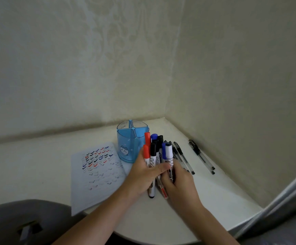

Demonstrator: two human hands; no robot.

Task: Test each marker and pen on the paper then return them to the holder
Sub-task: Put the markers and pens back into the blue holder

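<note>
Your left hand (pixel 144 174) grips a bundle of markers (pixel 152 153), caps up. Your right hand (pixel 179 183) curls round the same bundle. Holder (pixel 126 138) just beside at 11 o'clock, paper (pixel 94 183) at 9, loose pens (pixel 202 157) on the surface (pixel 205 200) at 3.

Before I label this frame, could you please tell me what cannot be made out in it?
Head view:
Hidden: how many are in the bundle of red, blue and black capped markers; the left hand and right hand grip it, covering barrels.
Hidden: some clear-barrelled pens on the white table, partly behind the bundle.
Too small: rim lettering on the blue translucent plastic holder.
Cut off: the dark grey object, blurred at the bottom-left corner.
</note>
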